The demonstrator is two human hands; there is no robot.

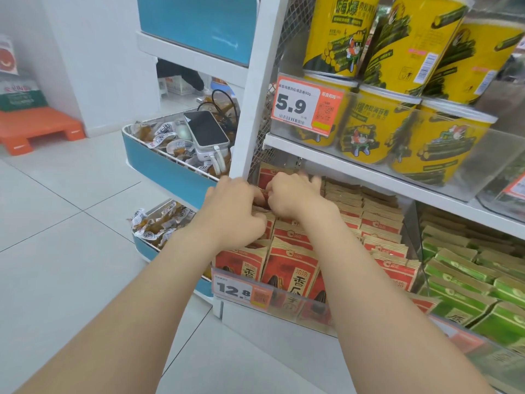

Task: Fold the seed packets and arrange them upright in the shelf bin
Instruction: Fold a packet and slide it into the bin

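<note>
Both hands are working at the back of the shelf bin (298, 307). The left hand (235, 214) and the right hand (295, 196) are sitting knuckle to knuckle, fingers curled, and are apparently pinching the top of a rear packet (263, 196); most of that packet is hidden behind them. The red seed packets (289, 263) are standing upright in rows inside the bin, behind the 12.8 price tag (233, 290). Green packets (466, 280) are filling the next compartment to the right. Yellow tubs (377, 120) are standing on the shelf above.
</note>
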